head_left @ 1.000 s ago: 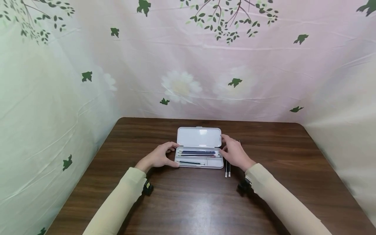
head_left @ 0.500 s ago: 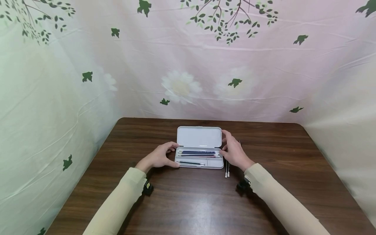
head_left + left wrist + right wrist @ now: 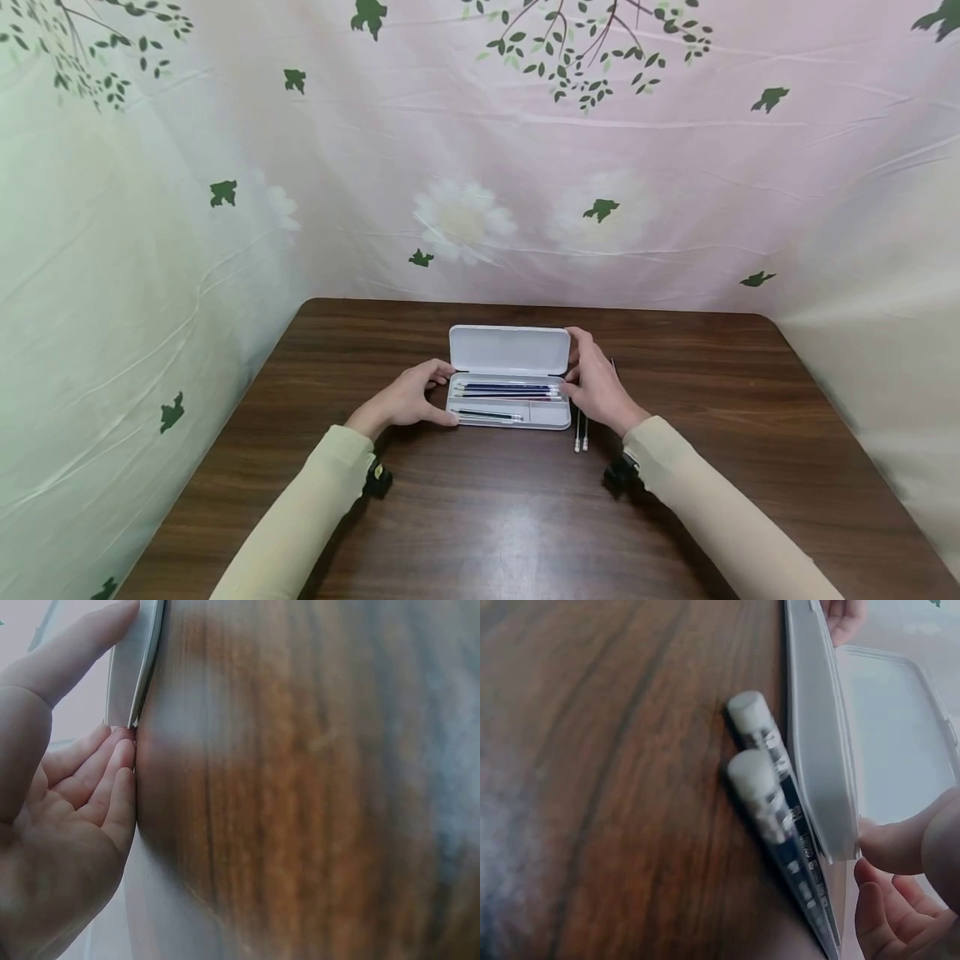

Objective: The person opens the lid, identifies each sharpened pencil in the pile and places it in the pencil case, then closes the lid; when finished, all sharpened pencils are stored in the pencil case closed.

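A white pencil case [image 3: 549, 414] lies on the table with its lid [image 3: 510, 350] swung back and tilted up. Several dark pencils [image 3: 506, 388] fill its rear compartment; slim dark and pale sticks [image 3: 487, 415] lie in the front one. My left hand [image 3: 405, 398] grips the left end, thumb at the front corner and fingers behind. My right hand [image 3: 602, 392] is at the right end, its thumb by the base and its index finger at the lid's right edge. In the right wrist view the thumb touches the case's corner [image 3: 821, 750], with the other fingers curled.
Two dark pencils [image 3: 784, 825] with white erasers lie on the table just right of the case, partly under my right hand in the head view. The brown wooden table [image 3: 480, 508] is bordered by a printed cloth [image 3: 510, 167] at the back and sides.
The lid has tilted upward from lying back nearly flat, with my right fingers at its edge. The left hand and the base have barely moved.
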A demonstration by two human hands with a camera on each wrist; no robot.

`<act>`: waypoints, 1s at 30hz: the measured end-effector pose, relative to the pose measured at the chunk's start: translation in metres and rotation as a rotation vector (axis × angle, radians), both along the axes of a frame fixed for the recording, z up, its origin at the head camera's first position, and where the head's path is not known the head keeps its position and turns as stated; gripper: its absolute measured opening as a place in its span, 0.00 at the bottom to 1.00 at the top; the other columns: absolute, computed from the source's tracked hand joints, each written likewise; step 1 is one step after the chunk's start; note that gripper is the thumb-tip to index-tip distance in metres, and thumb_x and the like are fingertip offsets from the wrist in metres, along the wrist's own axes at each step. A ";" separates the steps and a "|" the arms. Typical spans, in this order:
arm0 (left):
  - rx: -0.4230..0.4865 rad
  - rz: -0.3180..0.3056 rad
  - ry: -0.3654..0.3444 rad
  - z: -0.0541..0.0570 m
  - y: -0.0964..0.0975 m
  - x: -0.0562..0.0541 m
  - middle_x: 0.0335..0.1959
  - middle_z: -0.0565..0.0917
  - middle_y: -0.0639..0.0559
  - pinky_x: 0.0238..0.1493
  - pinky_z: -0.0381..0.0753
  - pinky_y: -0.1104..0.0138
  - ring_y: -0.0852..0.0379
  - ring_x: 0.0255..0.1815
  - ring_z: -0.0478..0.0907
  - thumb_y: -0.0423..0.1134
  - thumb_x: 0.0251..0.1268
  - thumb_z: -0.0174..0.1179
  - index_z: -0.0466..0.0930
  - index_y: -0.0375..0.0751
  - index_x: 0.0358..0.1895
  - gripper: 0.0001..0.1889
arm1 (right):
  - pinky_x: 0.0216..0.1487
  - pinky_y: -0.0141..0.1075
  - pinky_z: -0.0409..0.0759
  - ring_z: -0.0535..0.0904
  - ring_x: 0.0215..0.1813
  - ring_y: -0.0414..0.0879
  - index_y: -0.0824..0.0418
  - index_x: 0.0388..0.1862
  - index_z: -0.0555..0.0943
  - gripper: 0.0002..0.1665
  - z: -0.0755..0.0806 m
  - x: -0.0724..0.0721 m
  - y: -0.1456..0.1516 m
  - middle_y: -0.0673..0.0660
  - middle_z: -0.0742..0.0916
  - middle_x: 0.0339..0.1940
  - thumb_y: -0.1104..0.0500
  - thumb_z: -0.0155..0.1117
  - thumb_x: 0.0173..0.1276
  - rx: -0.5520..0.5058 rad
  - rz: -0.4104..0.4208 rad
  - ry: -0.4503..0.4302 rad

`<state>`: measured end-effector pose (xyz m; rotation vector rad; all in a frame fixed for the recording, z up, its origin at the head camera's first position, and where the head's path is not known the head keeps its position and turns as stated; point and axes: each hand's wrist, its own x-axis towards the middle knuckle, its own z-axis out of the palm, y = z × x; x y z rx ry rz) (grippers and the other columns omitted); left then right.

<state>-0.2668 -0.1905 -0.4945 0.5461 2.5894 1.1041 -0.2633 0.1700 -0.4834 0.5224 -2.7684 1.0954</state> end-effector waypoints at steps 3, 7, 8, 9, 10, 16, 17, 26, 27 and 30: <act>0.014 -0.003 0.002 0.000 0.000 -0.001 0.65 0.78 0.50 0.75 0.73 0.56 0.51 0.67 0.74 0.50 0.48 0.86 0.71 0.43 0.69 0.46 | 0.43 0.42 0.87 0.85 0.42 0.49 0.58 0.80 0.55 0.56 0.000 0.002 0.003 0.64 0.80 0.51 0.74 0.77 0.61 -0.001 0.013 0.018; 0.032 -0.013 0.003 0.001 -0.001 -0.002 0.66 0.78 0.49 0.75 0.72 0.56 0.51 0.67 0.74 0.49 0.48 0.86 0.68 0.42 0.70 0.48 | 0.41 0.43 0.86 0.86 0.42 0.49 0.56 0.77 0.59 0.46 0.003 0.008 0.008 0.62 0.84 0.49 0.63 0.75 0.69 0.007 0.038 0.051; 0.036 -0.016 0.004 0.001 -0.001 -0.002 0.66 0.78 0.49 0.75 0.72 0.56 0.51 0.67 0.74 0.48 0.48 0.86 0.67 0.42 0.71 0.48 | 0.41 0.44 0.85 0.86 0.42 0.49 0.56 0.76 0.61 0.42 0.005 0.010 0.010 0.62 0.85 0.49 0.60 0.74 0.72 0.008 0.044 0.060; 0.040 -0.019 0.006 0.002 -0.001 -0.002 0.65 0.79 0.48 0.75 0.72 0.55 0.51 0.67 0.74 0.48 0.48 0.86 0.67 0.43 0.71 0.48 | 0.41 0.44 0.85 0.86 0.42 0.49 0.56 0.74 0.63 0.37 0.006 0.012 0.011 0.62 0.86 0.49 0.57 0.71 0.74 0.009 0.048 0.070; 0.041 -0.021 0.008 0.002 0.000 -0.003 0.66 0.79 0.48 0.75 0.73 0.55 0.51 0.67 0.74 0.48 0.48 0.86 0.66 0.43 0.71 0.48 | 0.42 0.45 0.86 0.86 0.42 0.49 0.56 0.73 0.65 0.32 0.007 0.014 0.013 0.62 0.87 0.49 0.55 0.68 0.77 0.011 0.053 0.080; 0.032 -0.031 0.018 0.003 0.000 -0.003 0.65 0.79 0.49 0.75 0.73 0.54 0.51 0.66 0.75 0.47 0.48 0.86 0.68 0.45 0.70 0.47 | 0.42 0.45 0.83 0.82 0.39 0.45 0.55 0.57 0.78 0.10 0.011 0.022 0.019 0.55 0.89 0.45 0.53 0.56 0.85 0.043 0.069 0.133; 0.032 -0.033 0.018 0.003 0.000 -0.003 0.64 0.79 0.49 0.74 0.73 0.54 0.51 0.66 0.75 0.47 0.48 0.86 0.68 0.45 0.70 0.47 | 0.42 0.44 0.82 0.81 0.39 0.45 0.54 0.55 0.80 0.09 0.011 0.024 0.020 0.52 0.88 0.43 0.53 0.56 0.85 0.049 0.075 0.136; 0.034 -0.085 0.032 0.001 -0.002 -0.003 0.63 0.79 0.55 0.74 0.73 0.55 0.54 0.66 0.75 0.47 0.50 0.85 0.68 0.51 0.72 0.45 | 0.46 0.42 0.83 0.81 0.41 0.42 0.53 0.54 0.82 0.11 0.010 0.033 0.030 0.49 0.85 0.45 0.50 0.65 0.79 0.123 0.185 0.134; 0.037 -0.092 0.037 0.000 -0.002 -0.003 0.63 0.79 0.56 0.73 0.74 0.55 0.55 0.66 0.75 0.47 0.51 0.85 0.69 0.52 0.72 0.45 | 0.49 0.43 0.84 0.82 0.44 0.44 0.54 0.56 0.82 0.14 0.010 0.034 0.030 0.51 0.86 0.47 0.50 0.66 0.78 0.144 0.195 0.136; 0.040 -0.112 0.049 0.000 -0.002 -0.003 0.64 0.78 0.56 0.73 0.74 0.54 0.54 0.65 0.75 0.47 0.51 0.84 0.69 0.52 0.72 0.44 | 0.63 0.52 0.82 0.83 0.59 0.53 0.60 0.63 0.82 0.24 0.008 0.035 0.031 0.57 0.86 0.59 0.48 0.69 0.76 0.210 0.221 0.136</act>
